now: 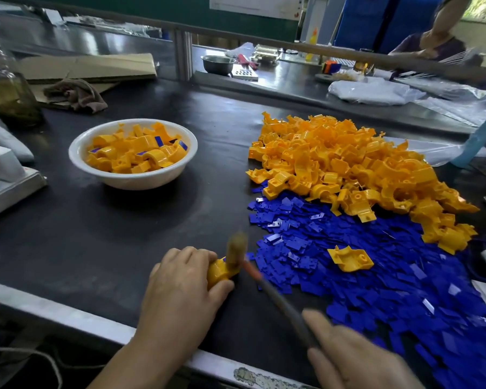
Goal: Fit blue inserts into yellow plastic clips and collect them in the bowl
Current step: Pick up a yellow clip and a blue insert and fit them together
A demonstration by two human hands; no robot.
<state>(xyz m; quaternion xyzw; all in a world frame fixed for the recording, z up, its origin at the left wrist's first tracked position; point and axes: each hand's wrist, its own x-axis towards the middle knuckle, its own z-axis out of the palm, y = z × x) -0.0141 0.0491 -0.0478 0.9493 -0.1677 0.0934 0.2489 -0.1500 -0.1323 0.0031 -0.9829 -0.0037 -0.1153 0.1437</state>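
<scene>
My left hand presses a yellow clip down on the black table near the front edge. My right hand grips the handle of a small mallet, blurred by motion, whose head is on the clip. A large heap of yellow clips lies at the right, with a spread of blue inserts in front of it. One loose yellow clip rests on the inserts. The white bowl at centre left holds several clips with blue inserts fitted.
A glass bottle, a rag and cardboard lie at the back left. A white scale stands at the left edge. Behind a rail, another person works at a further bench with a metal bowl and plastic bags.
</scene>
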